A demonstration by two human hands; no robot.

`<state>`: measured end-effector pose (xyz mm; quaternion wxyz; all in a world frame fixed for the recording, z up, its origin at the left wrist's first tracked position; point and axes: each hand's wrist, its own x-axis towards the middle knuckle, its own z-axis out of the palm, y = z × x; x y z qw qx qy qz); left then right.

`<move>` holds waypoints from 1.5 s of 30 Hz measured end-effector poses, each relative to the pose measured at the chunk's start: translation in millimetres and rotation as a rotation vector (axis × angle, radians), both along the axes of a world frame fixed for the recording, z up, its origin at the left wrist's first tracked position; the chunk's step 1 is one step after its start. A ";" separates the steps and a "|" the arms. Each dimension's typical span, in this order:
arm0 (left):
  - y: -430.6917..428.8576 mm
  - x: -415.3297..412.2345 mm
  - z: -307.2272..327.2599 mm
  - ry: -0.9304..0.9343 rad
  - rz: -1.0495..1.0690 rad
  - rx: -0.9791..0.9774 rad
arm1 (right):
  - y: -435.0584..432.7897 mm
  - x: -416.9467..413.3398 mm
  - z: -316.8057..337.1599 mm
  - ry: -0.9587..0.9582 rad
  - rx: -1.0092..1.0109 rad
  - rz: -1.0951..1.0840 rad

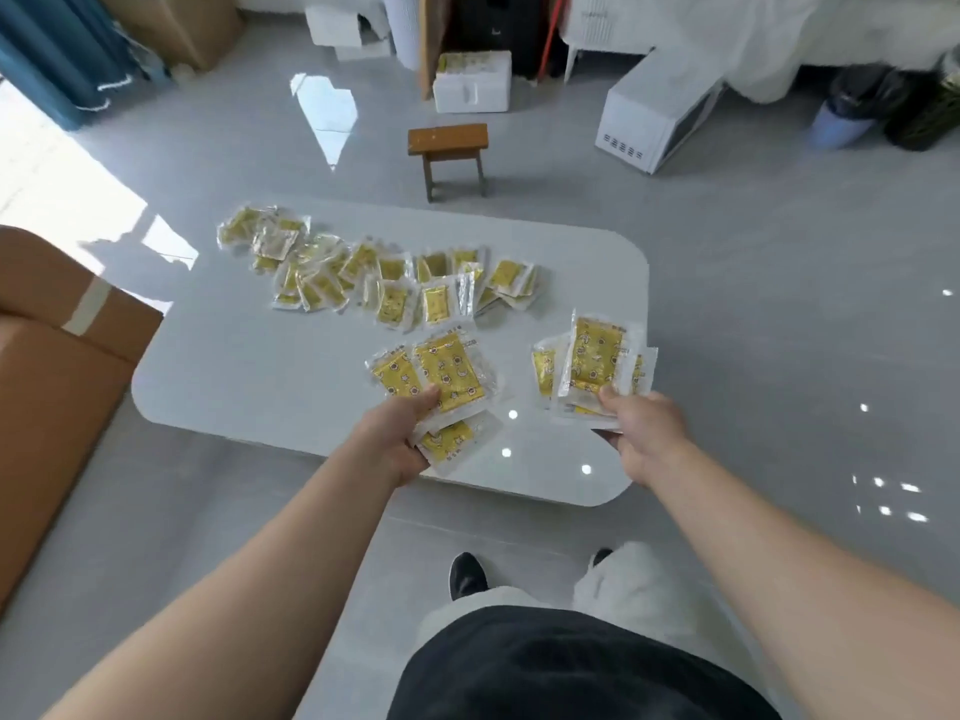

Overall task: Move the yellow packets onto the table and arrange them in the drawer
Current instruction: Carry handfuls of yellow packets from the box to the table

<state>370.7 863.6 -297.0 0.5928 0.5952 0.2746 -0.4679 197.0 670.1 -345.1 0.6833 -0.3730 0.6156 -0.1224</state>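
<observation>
A low white table [249,366] with rounded corners stands in front of me. Several yellow packets [374,278] in clear wrappers lie scattered across its far half. My left hand [395,433] grips a fanned bunch of yellow packets [447,376] above the table's near edge. My right hand [641,433] grips another bunch of yellow packets [595,361] above the table's right end. No drawer is in view.
A large cardboard box [57,376] stands left of the table. Beyond the table are a small wooden stool [449,148], a white foam box [472,83] holding more yellow packets, and a white microwave [657,122]. My feet stand just before the table's near edge.
</observation>
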 end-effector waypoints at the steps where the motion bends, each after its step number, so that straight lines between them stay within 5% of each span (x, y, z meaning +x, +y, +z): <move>1: -15.8 7.3 -5.6 0.005 -0.005 0.008 | -15.3 5.7 -4.1 0.016 0.000 -0.010; 18: -279.9 92.9 -197.8 0.161 0.191 0.256 | -298.0 168.3 -180.9 0.182 0.048 0.393; 25: -325.2 131.9 -303.5 0.160 0.303 0.347 | -324.7 239.8 -258.7 0.177 0.033 0.471; 33: -319.5 127.9 -402.0 0.172 0.322 0.568 | -316.2 243.6 -315.6 0.523 -0.059 0.701; 40: -352.5 97.4 -289.9 0.050 0.172 0.620 | -332.1 237.1 -259.8 0.659 -0.147 1.014; 45: -365.4 61.0 -180.5 0.048 0.186 0.643 | -352.6 208.2 -169.8 0.528 -0.132 1.131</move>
